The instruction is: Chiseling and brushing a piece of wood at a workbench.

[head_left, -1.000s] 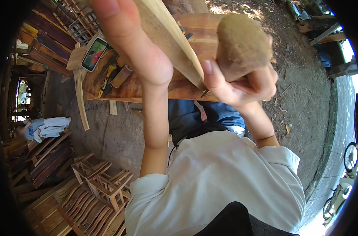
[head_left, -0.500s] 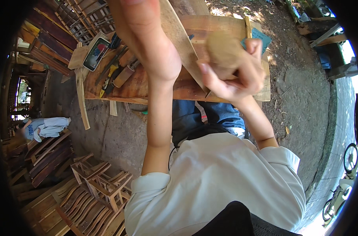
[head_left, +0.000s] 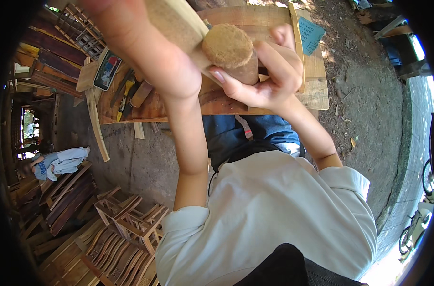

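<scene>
My left hand (head_left: 155, 62) is large and close at the upper left, its fingers partly cut off by the frame's top. It appears closed round a pale flat wooden board (head_left: 176, 24), which slants down toward my right hand. Farther right, my right hand (head_left: 269, 81) is closed on a short wooden cylinder (head_left: 229, 45) with a rough, fuzzy round end turned up toward me. The thumb lies along its near side and the fingers curl round the right. The cylinder overlaps the board's lower end in view; whether they touch I cannot tell.
Below my hands stands a wooden workbench (head_left: 145, 113). It bears a teal sandpaper sheet (head_left: 311, 35), a wood strip (head_left: 297, 47), a yellow-and-black tool (head_left: 124, 102) and a phone (head_left: 107, 70). Wooden chair frames (head_left: 131, 219) stand lower left; a person (head_left: 59, 162) is at far left.
My right hand and the cylinder have moved left and slightly up toward the board. My left hand has shifted left with the board, whose lower end is now behind the right hand.
</scene>
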Tool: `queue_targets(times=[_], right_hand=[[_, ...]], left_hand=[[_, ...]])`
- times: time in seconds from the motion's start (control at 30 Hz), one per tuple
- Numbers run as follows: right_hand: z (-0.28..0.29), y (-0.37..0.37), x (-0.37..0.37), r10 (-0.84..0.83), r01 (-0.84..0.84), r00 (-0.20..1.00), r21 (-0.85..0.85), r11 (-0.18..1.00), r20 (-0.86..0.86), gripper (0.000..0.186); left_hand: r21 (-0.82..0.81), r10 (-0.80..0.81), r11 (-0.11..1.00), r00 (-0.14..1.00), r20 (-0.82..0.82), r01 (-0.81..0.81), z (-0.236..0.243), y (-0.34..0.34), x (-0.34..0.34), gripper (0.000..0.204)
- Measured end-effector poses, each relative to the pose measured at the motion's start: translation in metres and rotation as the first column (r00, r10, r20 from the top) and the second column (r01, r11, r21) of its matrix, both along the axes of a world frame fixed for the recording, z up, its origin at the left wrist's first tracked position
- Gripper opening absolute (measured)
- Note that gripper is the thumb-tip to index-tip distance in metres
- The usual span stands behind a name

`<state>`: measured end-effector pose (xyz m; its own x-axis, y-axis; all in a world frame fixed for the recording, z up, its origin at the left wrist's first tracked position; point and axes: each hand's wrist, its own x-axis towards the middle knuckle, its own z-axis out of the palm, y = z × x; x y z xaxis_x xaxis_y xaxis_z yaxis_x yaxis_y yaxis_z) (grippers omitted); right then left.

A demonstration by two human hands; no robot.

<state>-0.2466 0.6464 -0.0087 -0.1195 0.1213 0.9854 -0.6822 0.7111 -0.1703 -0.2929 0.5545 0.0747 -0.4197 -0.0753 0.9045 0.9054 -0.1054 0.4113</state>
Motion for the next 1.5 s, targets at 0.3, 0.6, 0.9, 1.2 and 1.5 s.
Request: queue_targets(times=[0.3,0.6,0.9,1.2,1.5], right_hand=[[0.0,0.004,0.004,0.099,-0.101,0.99,0.021,0.995,0.102,0.036],[0.004,0.0,-0.02,0.284,-0.283,0.959,-0.099,0.954,-0.003,0.036],[0.002,0.021,-0.003,0.38,-0.38,0.925,0.03,0.925,-0.008,0.031],[0.027,0.0,-0.014,0.445,-0.444,0.895,0.045,0.895,-0.04,0.041],[0.007,0.009,-0.017,0.346,-0.344,0.938,0.079,0.936,-0.011,0.038]], left_hand=[[0.081,-0.01,0.997,0.999,-0.046,0.014,-0.002,-0.002,-0.01,0.069],[0.17,-0.185,0.97,0.982,0.037,0.177,-0.001,-0.001,-0.008,0.076],[0.041,-0.394,0.917,0.918,-0.048,0.396,0.003,-0.011,-0.018,0.075],[-0.106,-0.593,0.805,0.797,-0.114,0.583,0.009,-0.015,-0.021,0.074],[-0.266,-0.758,0.647,0.64,-0.127,0.714,0.015,-0.03,-0.035,0.074]])
